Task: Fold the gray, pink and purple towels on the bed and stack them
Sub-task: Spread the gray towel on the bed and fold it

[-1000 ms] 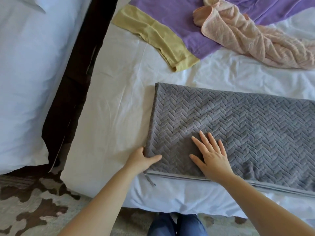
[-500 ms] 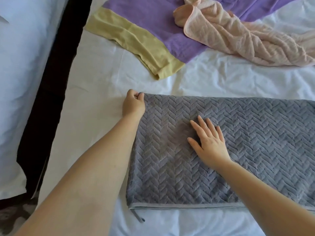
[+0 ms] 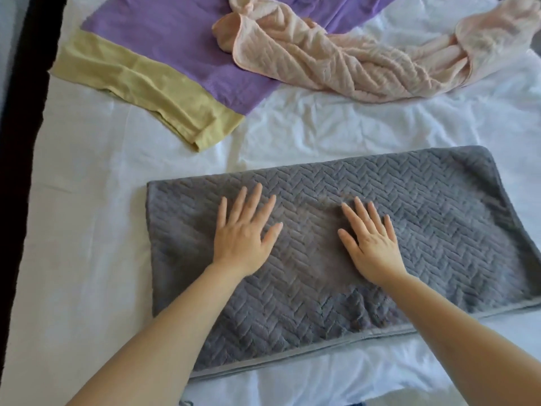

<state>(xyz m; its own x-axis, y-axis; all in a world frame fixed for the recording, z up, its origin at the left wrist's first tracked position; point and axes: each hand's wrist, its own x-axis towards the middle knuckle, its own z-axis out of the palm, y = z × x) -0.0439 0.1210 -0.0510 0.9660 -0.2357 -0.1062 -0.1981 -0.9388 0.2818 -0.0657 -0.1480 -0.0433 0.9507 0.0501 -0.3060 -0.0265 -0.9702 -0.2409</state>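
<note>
The gray towel (image 3: 424,230), with a herringbone weave, lies folded into a long rectangle across the near part of the bed. My left hand (image 3: 244,232) rests flat on its left half, fingers spread. My right hand (image 3: 370,240) lies flat on its middle, fingers straight. Farther back, the purple towel (image 3: 175,33) with a yellow end band (image 3: 140,86) is spread flat. The pink towel (image 3: 351,57) lies crumpled, partly on the purple one and trailing to the right.
The white bed sheet (image 3: 87,230) is wrinkled around the towels. A dark gap (image 3: 20,112) runs along the bed's left edge.
My left hand let go of the gray towel's far left corner and now lies flat on the towel. My right hand stays pressed on it. The view shifted right.
</note>
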